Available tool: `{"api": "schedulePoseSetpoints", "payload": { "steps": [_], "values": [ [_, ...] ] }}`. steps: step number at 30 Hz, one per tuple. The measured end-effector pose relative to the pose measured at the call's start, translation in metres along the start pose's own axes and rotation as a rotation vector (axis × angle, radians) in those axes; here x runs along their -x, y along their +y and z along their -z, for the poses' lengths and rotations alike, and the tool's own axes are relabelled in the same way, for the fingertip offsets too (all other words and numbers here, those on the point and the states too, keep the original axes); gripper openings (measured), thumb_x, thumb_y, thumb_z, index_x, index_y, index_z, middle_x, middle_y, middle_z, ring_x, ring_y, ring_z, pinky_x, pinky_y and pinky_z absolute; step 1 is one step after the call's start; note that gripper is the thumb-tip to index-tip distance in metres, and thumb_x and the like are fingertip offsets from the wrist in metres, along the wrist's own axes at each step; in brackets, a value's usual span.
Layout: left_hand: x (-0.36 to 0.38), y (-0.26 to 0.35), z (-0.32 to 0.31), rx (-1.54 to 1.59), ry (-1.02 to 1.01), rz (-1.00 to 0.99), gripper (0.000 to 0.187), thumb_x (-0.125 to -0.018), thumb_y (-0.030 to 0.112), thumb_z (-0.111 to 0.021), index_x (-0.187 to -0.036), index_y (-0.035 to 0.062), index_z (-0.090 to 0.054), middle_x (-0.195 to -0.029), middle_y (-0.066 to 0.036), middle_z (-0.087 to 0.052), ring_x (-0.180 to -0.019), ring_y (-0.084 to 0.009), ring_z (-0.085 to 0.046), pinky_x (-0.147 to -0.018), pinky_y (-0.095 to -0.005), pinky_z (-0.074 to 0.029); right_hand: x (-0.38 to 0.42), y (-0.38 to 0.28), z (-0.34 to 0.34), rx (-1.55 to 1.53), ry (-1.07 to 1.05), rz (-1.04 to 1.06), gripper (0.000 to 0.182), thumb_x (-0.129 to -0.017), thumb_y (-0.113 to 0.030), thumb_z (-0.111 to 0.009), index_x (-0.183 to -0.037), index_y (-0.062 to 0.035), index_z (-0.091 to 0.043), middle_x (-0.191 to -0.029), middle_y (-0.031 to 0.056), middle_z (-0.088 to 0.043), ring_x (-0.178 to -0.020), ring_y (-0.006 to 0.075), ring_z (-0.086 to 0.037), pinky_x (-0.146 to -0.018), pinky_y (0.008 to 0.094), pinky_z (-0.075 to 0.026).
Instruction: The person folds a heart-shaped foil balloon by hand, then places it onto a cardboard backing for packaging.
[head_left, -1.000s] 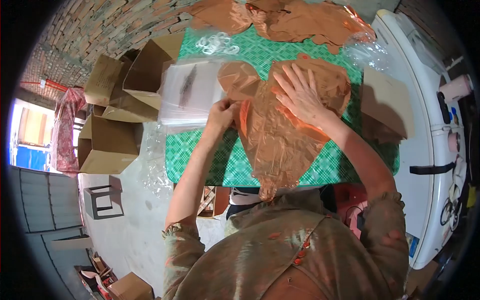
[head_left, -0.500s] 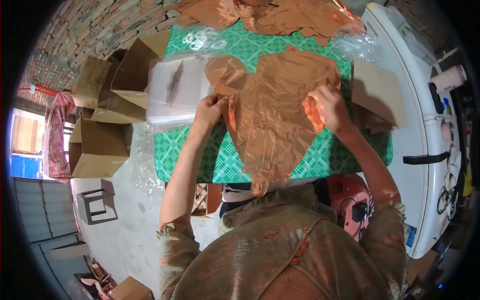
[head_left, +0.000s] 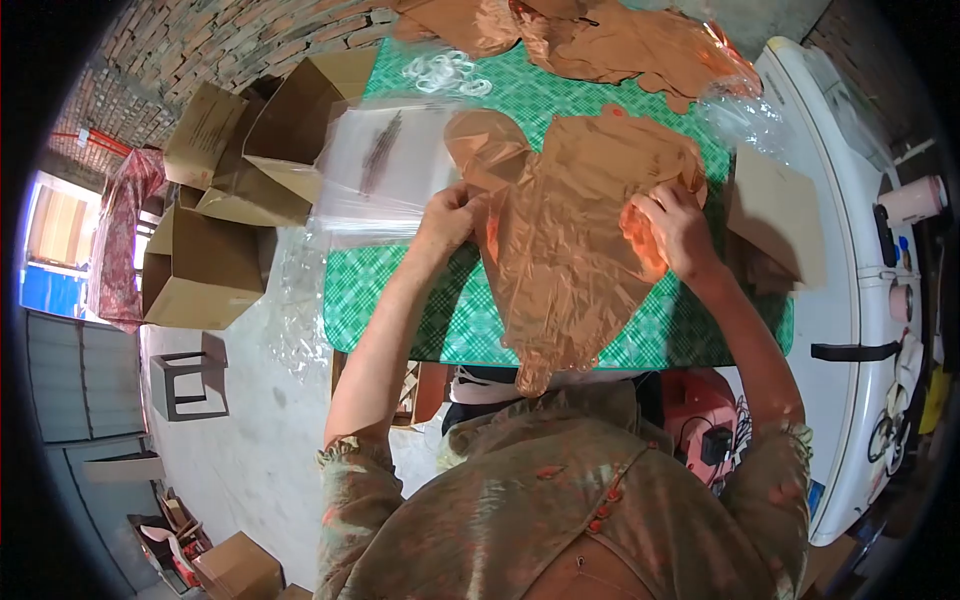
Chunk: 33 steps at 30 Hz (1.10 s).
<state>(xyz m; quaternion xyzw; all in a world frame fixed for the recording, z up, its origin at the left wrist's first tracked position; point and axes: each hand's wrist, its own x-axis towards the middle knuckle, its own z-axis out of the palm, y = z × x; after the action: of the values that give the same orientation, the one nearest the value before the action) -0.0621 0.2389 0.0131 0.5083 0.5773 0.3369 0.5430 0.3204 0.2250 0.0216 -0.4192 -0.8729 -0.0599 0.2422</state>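
Observation:
A large copper-coloured foil sheet piece (head_left: 570,220), flat and wrinkled, lies on the green checked table (head_left: 450,320), its narrow end over the front edge. My left hand (head_left: 452,212) pinches its left side, just below a rounded foil lobe. On the right side my right hand (head_left: 675,225) has its fingers curled on the foil, with a bunched, brighter orange part beside them. A stack of clear plastic bags (head_left: 385,170) lies left of the foil.
More copper foil (head_left: 610,50) covers the far edge, near white rings (head_left: 445,72) and clear plastic (head_left: 740,115). Cardboard (head_left: 775,215) lies at the right, beside a white appliance (head_left: 840,300). Open cardboard boxes (head_left: 215,265) stand left of the table.
The view has shifted, so the table and foil appear slightly further right. Both hands keep their places on the foil, and the right fingers have changed pose slightly.

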Motion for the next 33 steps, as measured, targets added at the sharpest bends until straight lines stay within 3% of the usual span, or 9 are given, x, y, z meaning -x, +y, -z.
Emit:
{"api": "schedulePoseSetpoints", "payload": {
  "steps": [15, 18, 20, 24, 26, 30, 33],
  "values": [
    [0.001, -0.005, -0.005, -0.011, 0.037, -0.078, 0.027, -0.108, 0.021, -0.063, -0.124, -0.0012, -0.068, -0.104, -0.003, -0.073, -0.089, -0.0104, -0.065, -0.077, -0.0277, -0.054, -0.004, -0.002, -0.002, 0.074, 0.029, 0.035, 0.042, -0.082, -0.007, -0.069, -0.124, -0.007, -0.069, -0.109, 0.0078, -0.063, -0.106, 0.0298, -0.063, -0.093, 0.0431, -0.054],
    [0.009, -0.001, -0.01, 0.049, 0.059, -0.104, 0.026, -0.108, 0.021, -0.062, -0.117, -0.002, -0.069, -0.098, -0.003, -0.073, -0.085, -0.011, -0.066, -0.074, -0.0282, -0.054, -0.011, -0.027, -0.008, -0.052, -0.049, -0.093, 0.043, -0.088, -0.013, -0.071, -0.131, -0.0082, -0.067, -0.122, 0.0091, -0.064, -0.12, 0.0314, -0.061, -0.104, 0.0457, -0.049],
    [0.011, 0.004, -0.011, 0.04, 0.095, -0.13, 0.028, -0.107, 0.025, -0.064, -0.108, -0.0031, -0.07, -0.09, -0.005, -0.074, -0.076, -0.0121, -0.066, -0.067, -0.0299, -0.053, -0.025, -0.047, -0.01, -0.016, -0.063, 0.01, 0.044, -0.092, -0.02, -0.072, -0.135, -0.01, -0.065, -0.134, 0.0105, -0.061, -0.132, 0.0331, -0.054, -0.111, 0.05, -0.042],
    [0.003, -0.001, -0.008, 0.027, 0.107, -0.121, 0.027, -0.108, 0.024, -0.063, -0.111, -0.0024, -0.069, -0.087, -0.004, -0.073, -0.07, -0.0125, -0.067, -0.063, -0.0294, -0.054, -0.042, -0.069, -0.034, -0.109, -0.109, 0.173, 0.049, -0.097, -0.032, -0.072, -0.142, -0.0142, -0.061, -0.153, 0.0125, -0.051, -0.147, 0.0349, -0.041, -0.119, 0.0573, -0.031],
    [0.004, 0.0, -0.003, 0.051, 0.052, -0.082, 0.025, -0.11, 0.024, -0.063, -0.116, -0.0002, -0.069, -0.086, -0.003, -0.071, -0.069, -0.012, -0.068, -0.061, -0.0295, -0.056, -0.048, -0.077, -0.041, -0.121, -0.135, 0.204, 0.049, -0.097, -0.03, -0.071, -0.143, -0.0158, -0.061, -0.154, 0.0121, -0.051, -0.147, 0.0349, -0.041, -0.119, 0.0566, -0.032],
    [0.011, 0.016, -0.008, 0.057, 0.116, -0.081, 0.022, -0.11, 0.022, -0.063, -0.11, 0.0013, -0.068, -0.082, -0.003, -0.069, -0.061, -0.0125, -0.064, -0.054, -0.0295, -0.054, -0.051, -0.078, -0.044, -0.102, -0.234, 0.234, 0.053, -0.098, -0.032, -0.07, -0.148, -0.0187, -0.059, -0.157, 0.0115, -0.05, -0.149, 0.0342, -0.04, -0.12, 0.0579, -0.031],
    [0.011, 0.019, -0.008, 0.064, 0.09, -0.11, 0.019, -0.109, 0.02, -0.062, -0.107, 0.0024, -0.067, -0.082, -0.002, -0.068, -0.062, -0.0118, -0.063, -0.056, -0.0287, -0.053, -0.047, -0.074, -0.049, -0.101, -0.247, 0.249, 0.053, -0.1, -0.037, -0.068, -0.149, -0.0184, -0.059, -0.155, 0.0134, -0.051, -0.15, 0.0352, -0.038, -0.122, 0.0637, -0.025]
  ]
}}
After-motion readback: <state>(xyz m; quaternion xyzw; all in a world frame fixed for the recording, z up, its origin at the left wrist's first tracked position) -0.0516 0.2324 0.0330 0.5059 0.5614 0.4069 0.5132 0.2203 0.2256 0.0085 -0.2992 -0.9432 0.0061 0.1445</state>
